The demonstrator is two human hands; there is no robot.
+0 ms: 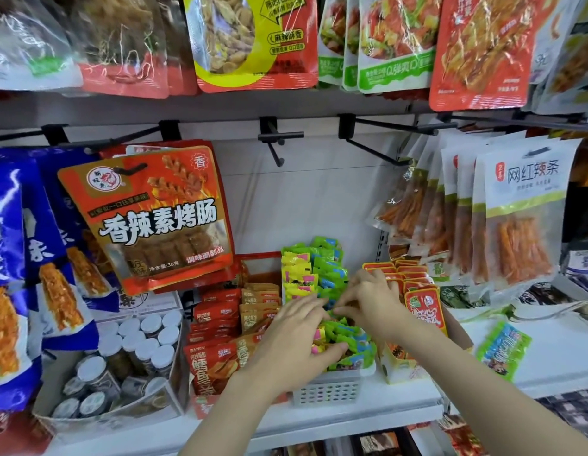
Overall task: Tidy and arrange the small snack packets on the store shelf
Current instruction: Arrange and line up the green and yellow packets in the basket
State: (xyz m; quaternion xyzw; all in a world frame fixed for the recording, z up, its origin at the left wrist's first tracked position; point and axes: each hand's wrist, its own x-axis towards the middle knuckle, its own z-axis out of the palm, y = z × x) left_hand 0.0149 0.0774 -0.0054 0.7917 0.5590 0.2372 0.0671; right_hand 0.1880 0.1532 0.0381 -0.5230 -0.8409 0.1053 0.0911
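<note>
Several small green, yellow and blue snack packets (314,274) stand in rows inside a white perforated basket (325,391) on the white shelf (352,411). My left hand (296,340) lies over the front packets, thumb curled under a bunch of them. My right hand (371,297) reaches into the middle of the basket, fingers bent down among the packets; whether it pinches one is hidden. One loose green-blue packet (503,352) lies flat on the shelf to the right.
Red packets (424,306) fill a box right of the basket; red and orange packets (220,327) fill a box to its left. A carton of small jars (135,353) stands at the left. Large hanging bags (161,215) and empty black hooks (279,139) are above.
</note>
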